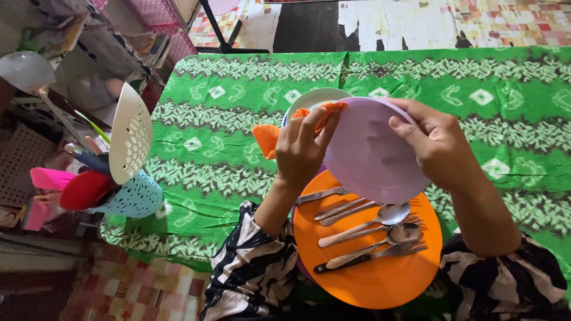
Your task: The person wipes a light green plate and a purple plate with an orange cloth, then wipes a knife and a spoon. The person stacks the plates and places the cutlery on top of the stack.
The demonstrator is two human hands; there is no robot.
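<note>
My right hand point(437, 145) grips the upper right rim of a lilac plastic plate point(369, 157), which is held tilted above the table. My left hand point(303, 148) presses an orange cloth point(267, 138) against the plate's left edge. Below the plate lies an orange plate point(369, 276) with several pieces of metal cutlery point(369, 232) on it: spoons, forks and a knife. A white plate point(315, 98) sits on the table behind the lilac one, mostly hidden.
The table wears a green patterned cloth point(238, 101). At its left edge stands a light blue perforated holder point(131, 199) with a white slotted spatula point(131, 139), a ladle and coloured utensils. Shelves and clutter lie to the left; a tiled floor beyond.
</note>
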